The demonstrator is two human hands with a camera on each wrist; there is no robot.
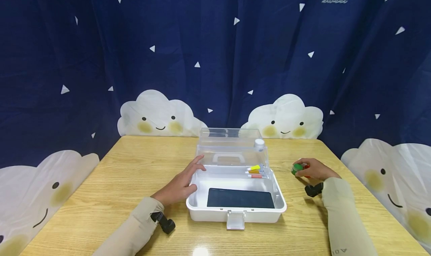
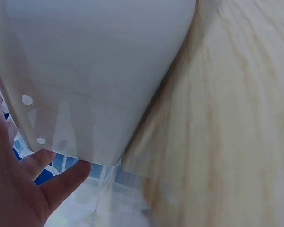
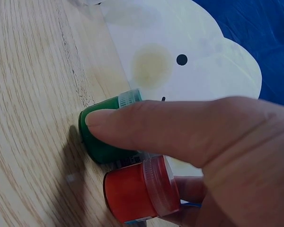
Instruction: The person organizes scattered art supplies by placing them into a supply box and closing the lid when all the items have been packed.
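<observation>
An open white plastic box with a clear lid tilted back stands mid-table. My left hand rests on its left side, fingers spread over the rim; the left wrist view shows two fingers at the box's edge. Right of the box, my right hand holds two small paint jars with clear caps, a green jar and a red jar, side by side and tilted. The thumb lies across the green jar, while other fingers show behind the red one. Their exact hold on the red jar is partly hidden.
Inside the box lies a dark flat rectangle. Several small paint tubes, yellow, orange and pinkish-red, sit at its right back. A white-capped jar shows by the lid. The wooden table ends at a blue curtain with white clouds.
</observation>
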